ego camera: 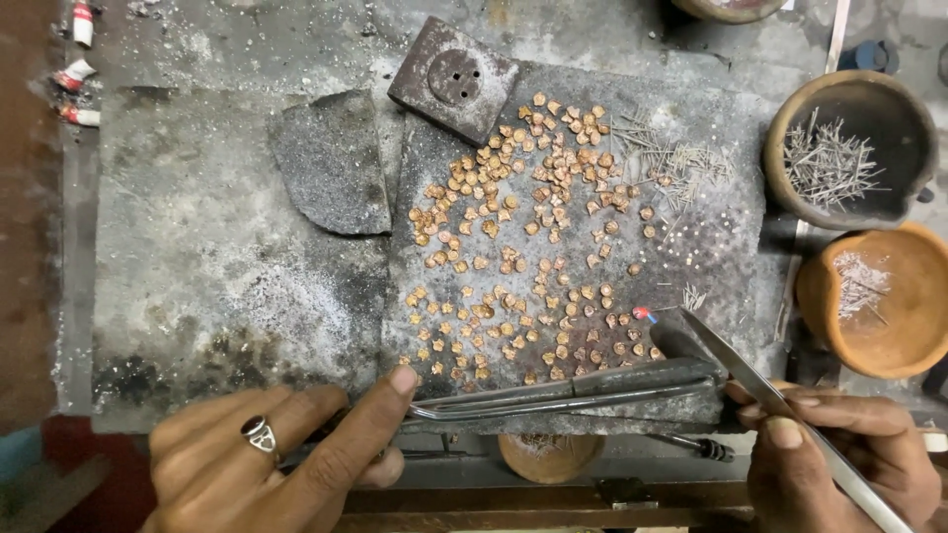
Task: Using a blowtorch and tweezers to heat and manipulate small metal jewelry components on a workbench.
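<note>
Nearest, left hand (267,454) at the near left edge, ring (259,432) on one finger, thumb and fingers curled round something dark; what it grips is hidden, looks closed on it. Index fingertip touches the near end of a bent metal tube (553,395) that lies across the near edge of the slab (711,247).

Right hand (839,454) at near right, fingers pinched shut on tweezers (760,380). Tweezer tips point far-left, ending just beside a small red bead (640,313) on the slab; cannot tell if the tips touch it.

Slab is dark grey, scorched, ash-dusted, sitting on a grimy grey bench (197,266). Across its middle lie many small copper pieces (523,237), loosely scattered from near to far. At the far right of the slab, a pile of thin wire bits (671,158).

Left of the slab, a curved grey stone piece (331,163). At the far edge, a square block (454,79) with three small holes.

Right side: orange clay bowl (913,345) holding fine wire bits, and farther, a dark clay bowl (790,128) with more wire bits. Far left, small red-and-white tubes (79,69).
</note>
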